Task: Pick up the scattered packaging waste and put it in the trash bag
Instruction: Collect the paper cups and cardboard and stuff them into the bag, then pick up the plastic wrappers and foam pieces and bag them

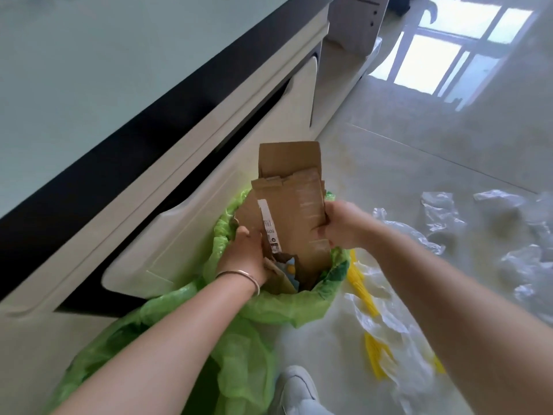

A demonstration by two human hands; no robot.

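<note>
- Both bare forearms reach forward from the bottom of the view, converging toward the centre.
- Left hand (250,253), with a thin metal bangle (243,277) on the wrist, has its back to the camera and its fingers curled forward, gripping the lower left side of the flattened brown cardboard piece (294,211).
- Right hand (341,224) comes in from the right on a long, straight forearm; its grip is closed on the cardboard's right edge, thumb on the near face, fingers wrapped behind.
- Both wrists are slightly bent, with the right hand sitting higher than the left.
</note>
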